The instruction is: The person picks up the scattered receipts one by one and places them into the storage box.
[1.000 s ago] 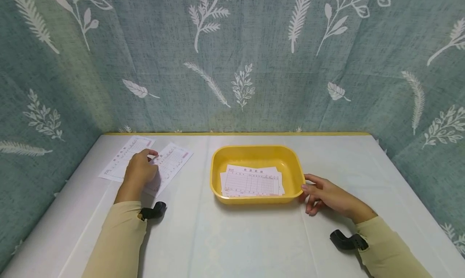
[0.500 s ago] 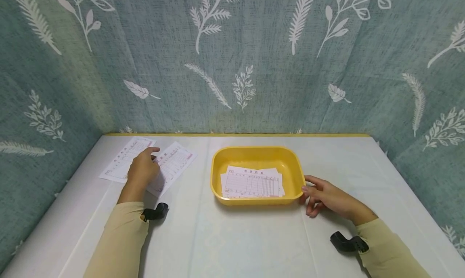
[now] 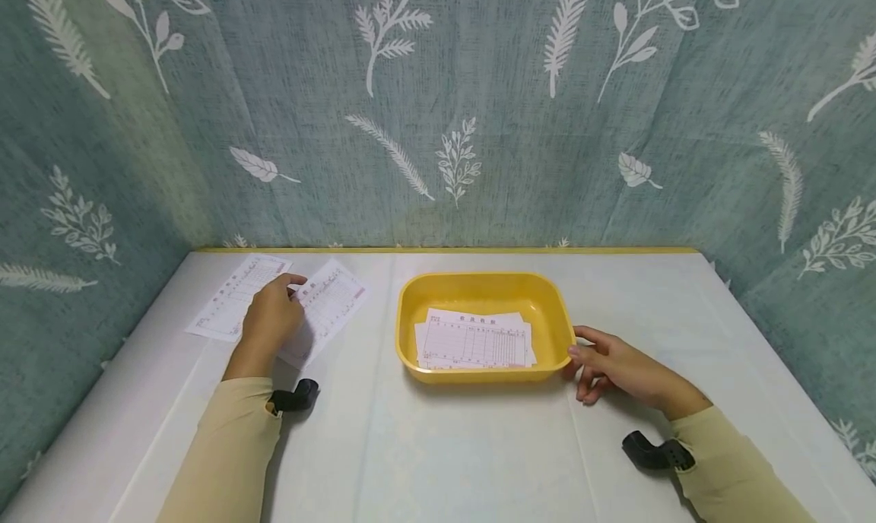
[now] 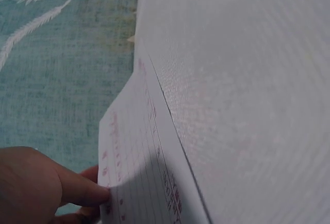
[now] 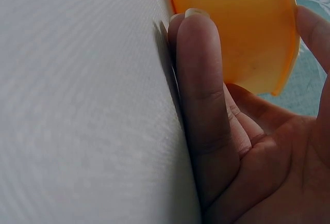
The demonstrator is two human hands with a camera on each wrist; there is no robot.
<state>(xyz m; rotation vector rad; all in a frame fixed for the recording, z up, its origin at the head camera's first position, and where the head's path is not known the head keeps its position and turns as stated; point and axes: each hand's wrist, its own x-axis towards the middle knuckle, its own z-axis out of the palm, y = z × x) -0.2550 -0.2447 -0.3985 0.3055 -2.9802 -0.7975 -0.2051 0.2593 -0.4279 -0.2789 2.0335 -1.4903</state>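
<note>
In the head view my left hand [image 3: 274,314] pinches the near left edge of a white receipt slip [image 3: 331,295] printed in red. The thumb and a fingertip meet at the slip's edge in the left wrist view, where the receipt slip [image 4: 139,157] stands tilted. Another receipt slip [image 3: 236,299] lies flat on the table to the left, partly behind the hand. My right hand [image 3: 619,367] touches the right end of a yellow plastic basin [image 3: 486,375]. Its thumb rests at the rim while relaxed fingers lie beside the wall of the basin [image 5: 252,33].
Several receipt slips [image 3: 475,344] lie overlapped inside the basin. A white cloth covers the table [image 3: 424,454]. Behind it and at both sides hangs green leaf-patterned fabric [image 3: 438,128], with a yellow edge strip [image 3: 383,250] along the back.
The left hand has moved slightly right along with its slip, whose angle has shifted a little. The other slip, the basin and the right hand stay in place.
</note>
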